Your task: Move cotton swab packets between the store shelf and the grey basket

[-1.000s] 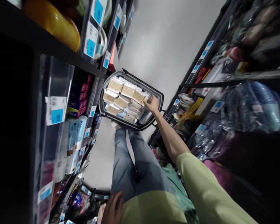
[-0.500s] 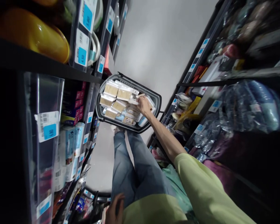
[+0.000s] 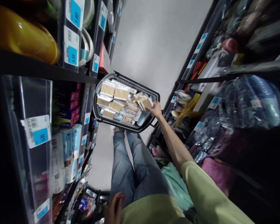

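The right hand (image 3: 156, 109) grips the near edge of a beige ribbed packet (image 3: 147, 102), thumb and fingers pinching it, at about three o'clock inside the grey basket (image 3: 155, 96). The packet sits tilted over other small packs, between the basket's middle and its right-hand wall. From nine o'clock round to twelve, more beige packs (image 3: 108, 89) in clear wrapping lie in rough rows (their exact contents are too small to make out). At four o'clock in the basket is a blue-and-white pack (image 3: 143, 119), just below the gripping fingers, and a black handle (image 3: 156, 122) juts from the rim beyond it.

The left hand (image 3: 114, 207) hangs between six and seven o'clock in the view, beside the jeans (image 3: 123, 168), fingers curled; I cannot tell whether it holds anything.

Farther out, grey floor (image 3: 154, 37) runs up toward twelve o'clock. Shelving lines both sides: at ten o'clock lies a glossy yellow container (image 3: 23, 37), at nine some purple boxes (image 3: 72, 107), and between eight and nine some blue-and-white rolls (image 3: 76, 141). At three o'clock are blue goods in clear plastic (image 3: 252, 102), with a pink bundle (image 3: 218, 172) at four and green cloth (image 3: 175, 180) at five.
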Motion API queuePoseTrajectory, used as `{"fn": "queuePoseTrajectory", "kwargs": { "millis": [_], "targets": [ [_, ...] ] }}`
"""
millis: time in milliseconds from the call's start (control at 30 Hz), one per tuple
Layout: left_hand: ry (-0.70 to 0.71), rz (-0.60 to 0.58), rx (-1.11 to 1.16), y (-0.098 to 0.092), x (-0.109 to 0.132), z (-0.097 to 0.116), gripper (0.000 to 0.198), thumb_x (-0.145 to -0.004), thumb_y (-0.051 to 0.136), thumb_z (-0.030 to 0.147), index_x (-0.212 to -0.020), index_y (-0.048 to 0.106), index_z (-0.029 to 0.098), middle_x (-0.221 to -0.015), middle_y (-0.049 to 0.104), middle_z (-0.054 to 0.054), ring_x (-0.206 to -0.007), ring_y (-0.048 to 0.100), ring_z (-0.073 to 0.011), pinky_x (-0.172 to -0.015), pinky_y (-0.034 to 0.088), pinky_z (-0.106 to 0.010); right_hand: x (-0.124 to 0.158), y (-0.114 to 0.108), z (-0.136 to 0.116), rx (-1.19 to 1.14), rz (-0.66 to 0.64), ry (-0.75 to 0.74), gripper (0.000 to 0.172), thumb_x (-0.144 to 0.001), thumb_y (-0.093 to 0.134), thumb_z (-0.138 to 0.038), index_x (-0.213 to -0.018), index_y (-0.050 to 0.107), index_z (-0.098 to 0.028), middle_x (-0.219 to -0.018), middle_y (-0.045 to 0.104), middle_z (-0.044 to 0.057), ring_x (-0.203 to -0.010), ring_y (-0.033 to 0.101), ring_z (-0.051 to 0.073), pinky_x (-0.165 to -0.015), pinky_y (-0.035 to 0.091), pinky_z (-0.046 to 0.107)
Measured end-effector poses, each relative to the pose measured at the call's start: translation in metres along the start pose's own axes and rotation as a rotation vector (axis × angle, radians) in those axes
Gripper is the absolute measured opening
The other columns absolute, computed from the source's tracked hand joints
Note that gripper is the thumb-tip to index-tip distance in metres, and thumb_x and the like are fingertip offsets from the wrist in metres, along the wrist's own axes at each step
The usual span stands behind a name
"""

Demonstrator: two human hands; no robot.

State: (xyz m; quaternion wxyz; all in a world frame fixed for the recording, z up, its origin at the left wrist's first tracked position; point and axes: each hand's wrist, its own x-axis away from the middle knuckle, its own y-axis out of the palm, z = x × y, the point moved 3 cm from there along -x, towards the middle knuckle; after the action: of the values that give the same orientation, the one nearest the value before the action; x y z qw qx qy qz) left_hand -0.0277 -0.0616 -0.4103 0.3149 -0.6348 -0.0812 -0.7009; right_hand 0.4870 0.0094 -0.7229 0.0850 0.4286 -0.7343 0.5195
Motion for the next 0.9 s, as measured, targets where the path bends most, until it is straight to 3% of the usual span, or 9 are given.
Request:
{"fn": "queuePoseTrajectory", "kwargs": {
  "millis": [100, 167, 300, 400, 533, 633, 767, 833, 900],
  "targets": [
    [-0.034, -0.104, -0.014, -0.005, -0.005, -0.003, 0.051, -0.08, 0.056, 0.072, -0.105, 0.073, 0.031, -0.111, 0.078, -0.006, -0.112, 0.069, -0.0327, -0.101, 0.056, -0.042, -0.006, 0.012, -0.012, -0.002, -0.087, 0.027, 0.037, -0.067, 0.08, -0.038, -0.093, 0.071, -0.013, -0.097, 0.067, 0.009, -0.094, 0.06, 0.027, -0.089, 0.05, 0.039],
    [-0.069, -0.116, -0.016, -0.008, -0.007, -0.003, 0.053, -0.076, 0.057, 0.075, -0.102, 0.073, 0.032, -0.111, 0.078, -0.006, -0.114, 0.069, -0.0345, -0.103, 0.055, -0.045, -0.007, 0.016, -0.021, 0.045, -0.079, 0.051, 0.043, -0.065, 0.083, -0.036, -0.098, 0.07, -0.012, -0.105, 0.066, 0.011, -0.099, 0.06, 0.028, -0.091, 0.049, 0.039],
    [-0.113, -0.094, -0.013, -0.007, -0.009, 0.001, 0.054, -0.07, 0.057, 0.078, -0.099, 0.071, 0.035, -0.106, 0.078, -0.006, -0.112, 0.068, -0.0374, -0.103, 0.053, -0.05, -0.003, 0.017, -0.034, 0.107, -0.009, 0.114, 0.068, -0.062, 0.087, -0.036, -0.119, 0.06, -0.012, -0.118, 0.06, 0.015, -0.109, 0.056, 0.032, -0.094, 0.048, 0.042],
    [-0.118, -0.103, -0.024, -0.002, -0.009, 0.003, 0.051, -0.071, 0.057, 0.077, -0.099, 0.07, 0.037, -0.107, 0.078, -0.006, -0.113, 0.068, -0.0378, -0.104, 0.052, -0.05, -0.003, 0.015, -0.038, 0.109, -0.04, 0.13, 0.085, -0.061, 0.087, -0.038, -0.133, 0.049, -0.013, -0.117, 0.058, 0.013, -0.107, 0.058, 0.031, -0.096, 0.048, 0.044],
    [-0.103, -0.114, -0.025, 0.003, -0.007, 0.002, 0.047, -0.075, 0.054, 0.073, -0.101, 0.07, 0.036, -0.109, 0.078, -0.005, -0.113, 0.068, -0.037, -0.104, 0.052, -0.049, -0.004, 0.018, -0.044, 0.185, -0.146, 0.066, 0.073, -0.064, 0.083, -0.04, -0.127, 0.057, -0.014, -0.123, 0.054, 0.016, -0.114, 0.055, 0.036, -0.099, 0.047, 0.049],
    [-0.088, -0.116, -0.04, 0.004, -0.004, -0.002, 0.043, -0.079, 0.054, 0.067, -0.103, 0.07, 0.036, -0.112, 0.077, -0.003, -0.115, 0.067, -0.0366, -0.104, 0.052, -0.047, 0.002, 0.02, -0.048, 0.137, -0.137, -0.001, 0.064, -0.068, 0.078, -0.033, -0.126, 0.06, -0.013, -0.127, 0.055, 0.017, -0.115, 0.056, 0.036, -0.1, 0.048, 0.048],
    [-0.052, -0.051, -0.03, 0.004, 0.008, -0.002, 0.041, -0.081, 0.052, 0.062, -0.104, 0.072, 0.034, -0.108, 0.077, -0.001, -0.114, 0.068, -0.0361, -0.101, 0.053, -0.045, 0.038, 0.014, -0.057, -0.049, -0.001, -0.033, 0.062, -0.07, 0.072, -0.033, -0.127, 0.058, -0.011, -0.123, 0.063, 0.018, -0.115, 0.058, 0.036, -0.102, 0.046, 0.05],
    [-0.01, -0.002, -0.003, 0.005, 0.017, 0.002, 0.041, -0.082, 0.051, 0.061, -0.103, 0.072, 0.032, -0.109, 0.077, -0.002, -0.114, 0.069, -0.0351, -0.101, 0.054, -0.043, 0.072, 0.003, -0.066, -0.21, 0.071, 0.051, 0.064, -0.069, 0.072, -0.041, -0.125, 0.058, -0.012, -0.123, 0.066, 0.018, -0.114, 0.059, 0.037, -0.102, 0.045, 0.052],
    [0.026, 0.035, 0.036, 0.007, 0.027, 0.005, 0.042, -0.081, 0.052, 0.062, -0.102, 0.071, 0.031, -0.11, 0.077, -0.005, -0.113, 0.069, -0.0348, -0.101, 0.055, -0.043, 0.118, -0.011, -0.079, -0.418, 0.063, 0.166, 0.069, -0.065, 0.075, -0.052, -0.121, 0.061, -0.015, -0.12, 0.068, 0.017, -0.111, 0.061, 0.036, -0.1, 0.047, 0.052]
  ]
}}
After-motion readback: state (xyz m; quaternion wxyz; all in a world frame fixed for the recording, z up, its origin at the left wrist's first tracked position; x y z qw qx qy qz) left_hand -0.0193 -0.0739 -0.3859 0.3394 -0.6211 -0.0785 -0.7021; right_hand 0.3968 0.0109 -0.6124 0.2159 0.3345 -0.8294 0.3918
